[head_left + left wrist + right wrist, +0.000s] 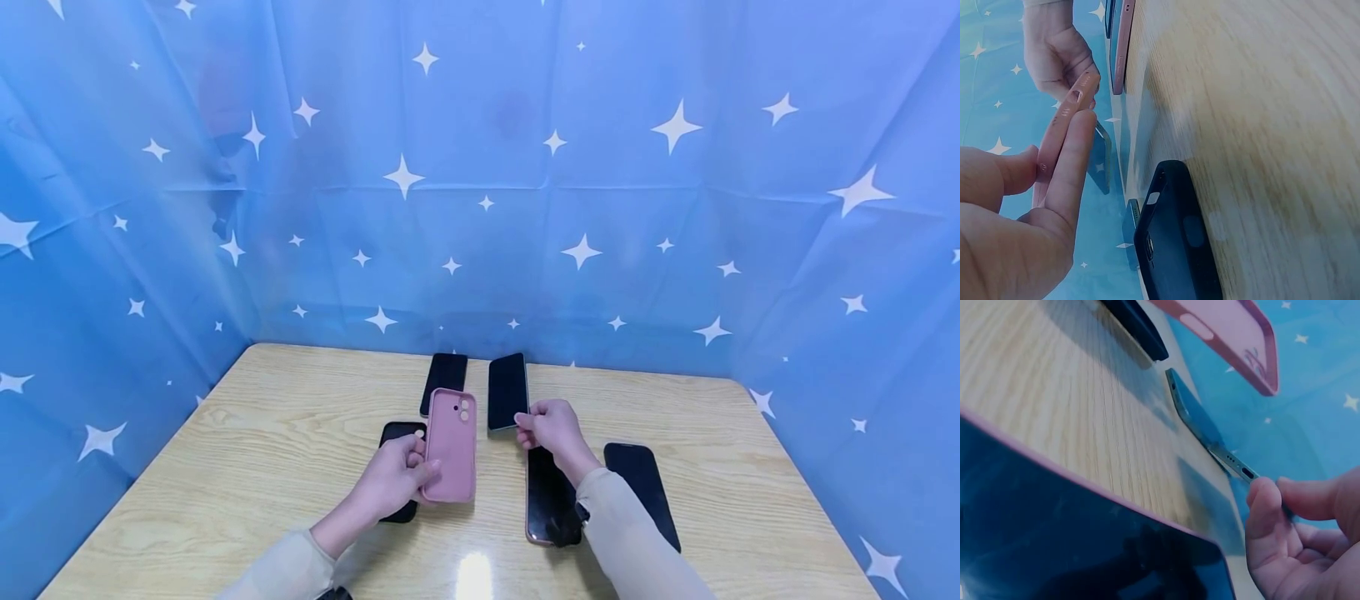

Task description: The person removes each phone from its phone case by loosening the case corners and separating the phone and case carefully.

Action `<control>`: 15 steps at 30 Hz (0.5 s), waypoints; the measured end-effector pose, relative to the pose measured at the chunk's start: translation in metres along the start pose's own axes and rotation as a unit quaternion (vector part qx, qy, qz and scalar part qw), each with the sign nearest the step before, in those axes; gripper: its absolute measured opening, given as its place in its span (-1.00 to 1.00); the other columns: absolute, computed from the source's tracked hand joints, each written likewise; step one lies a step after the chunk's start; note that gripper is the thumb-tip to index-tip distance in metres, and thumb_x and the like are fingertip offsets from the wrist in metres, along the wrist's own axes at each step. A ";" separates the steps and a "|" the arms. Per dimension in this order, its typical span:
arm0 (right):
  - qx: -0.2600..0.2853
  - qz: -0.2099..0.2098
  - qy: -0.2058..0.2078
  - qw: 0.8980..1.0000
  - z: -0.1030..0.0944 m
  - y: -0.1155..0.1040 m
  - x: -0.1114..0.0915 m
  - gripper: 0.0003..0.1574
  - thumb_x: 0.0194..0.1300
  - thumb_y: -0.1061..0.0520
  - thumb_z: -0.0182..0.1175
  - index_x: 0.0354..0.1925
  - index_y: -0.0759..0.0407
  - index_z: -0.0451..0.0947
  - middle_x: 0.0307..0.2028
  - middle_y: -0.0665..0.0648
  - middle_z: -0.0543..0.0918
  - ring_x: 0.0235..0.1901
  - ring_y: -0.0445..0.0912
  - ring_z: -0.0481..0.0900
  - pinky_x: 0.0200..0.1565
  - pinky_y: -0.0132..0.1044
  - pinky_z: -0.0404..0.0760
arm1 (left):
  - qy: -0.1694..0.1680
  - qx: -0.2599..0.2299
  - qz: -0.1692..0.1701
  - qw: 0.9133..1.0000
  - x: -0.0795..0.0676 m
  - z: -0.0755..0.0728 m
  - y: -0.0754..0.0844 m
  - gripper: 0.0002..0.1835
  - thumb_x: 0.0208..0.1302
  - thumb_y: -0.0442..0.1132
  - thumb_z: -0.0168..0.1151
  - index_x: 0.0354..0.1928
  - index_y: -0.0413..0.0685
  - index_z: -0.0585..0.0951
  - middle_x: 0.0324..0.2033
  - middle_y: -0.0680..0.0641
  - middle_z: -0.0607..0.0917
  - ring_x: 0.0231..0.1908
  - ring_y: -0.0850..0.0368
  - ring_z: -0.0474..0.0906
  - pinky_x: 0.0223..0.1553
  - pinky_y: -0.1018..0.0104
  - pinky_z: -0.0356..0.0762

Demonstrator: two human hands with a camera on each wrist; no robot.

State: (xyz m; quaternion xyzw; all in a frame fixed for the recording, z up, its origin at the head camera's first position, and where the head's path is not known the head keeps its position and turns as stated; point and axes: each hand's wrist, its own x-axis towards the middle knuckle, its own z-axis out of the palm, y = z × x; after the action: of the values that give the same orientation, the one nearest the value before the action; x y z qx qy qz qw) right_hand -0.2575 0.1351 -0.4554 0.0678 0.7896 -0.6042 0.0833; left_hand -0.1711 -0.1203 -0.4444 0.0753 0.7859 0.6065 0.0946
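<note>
My left hand (391, 477) grips a pink phone case (452, 446) by its lower left edge, its hollow inside turned toward the head camera. In the left wrist view the thumb and a straight finger pinch the case (1065, 128) from both faces. With thumb and fingers, my right hand (553, 429) pinches the near right corner of a dark-screened phone (507, 392). The right wrist view shows this phone's bottom edge (1235, 464) tilted up at the fingertips. Below the left hand lies a black phone case (1175, 244), partly covered by the hand and pink case.
A pink-rimmed phone (551, 500) lies under my right forearm. Right of it is another dark phone (643, 492), partly behind the sleeve. One more phone (446, 375) lies at the table's back, behind the pink case. A blue star-patterned curtain (480, 275) borders the wooden table (285, 425).
</note>
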 end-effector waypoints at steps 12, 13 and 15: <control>-0.006 0.035 0.007 0.999 0.002 0.004 0.019 -0.56 0.45 0.30 0.23 -0.56 0.19 0.34 -0.54 0.16 0.64 -0.59 -0.14 0.57 -0.48 -0.37 0.62 | -0.009 -0.003 0.010 1.000 0.003 0.002 -0.005 -0.83 0.44 -0.48 0.19 -0.07 -0.53 0.50 -0.46 -0.15 0.69 -0.36 -0.07 0.77 -0.39 0.18 0.78; -0.007 0.034 0.008 0.999 0.002 0.005 0.020 -0.55 0.45 0.30 0.23 -0.57 0.19 0.32 -0.56 0.16 0.64 -0.60 -0.14 0.57 -0.49 -0.37 0.62 | -0.010 -0.004 0.010 1.000 0.003 0.003 -0.006 -0.83 0.44 -0.48 0.19 -0.08 -0.53 0.50 -0.46 -0.15 0.69 -0.37 -0.07 0.77 -0.40 0.18 0.78; -0.008 0.035 0.010 0.999 0.002 0.006 0.022 -0.52 0.45 0.30 0.24 -0.59 0.17 0.30 -0.58 0.16 0.64 -0.61 -0.15 0.57 -0.51 -0.38 0.61 | -0.011 -0.003 0.011 1.000 0.004 0.003 -0.007 -0.83 0.44 -0.48 0.20 -0.08 -0.53 0.50 -0.46 -0.15 0.69 -0.37 -0.05 0.77 -0.40 0.19 0.78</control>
State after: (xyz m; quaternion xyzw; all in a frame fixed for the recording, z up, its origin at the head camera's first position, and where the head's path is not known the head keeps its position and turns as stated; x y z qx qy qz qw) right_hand -0.2777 0.1350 -0.4659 0.1009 0.7921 -0.5940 0.0971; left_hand -0.1742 -0.1178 -0.4519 0.0905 0.7821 0.6089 0.0966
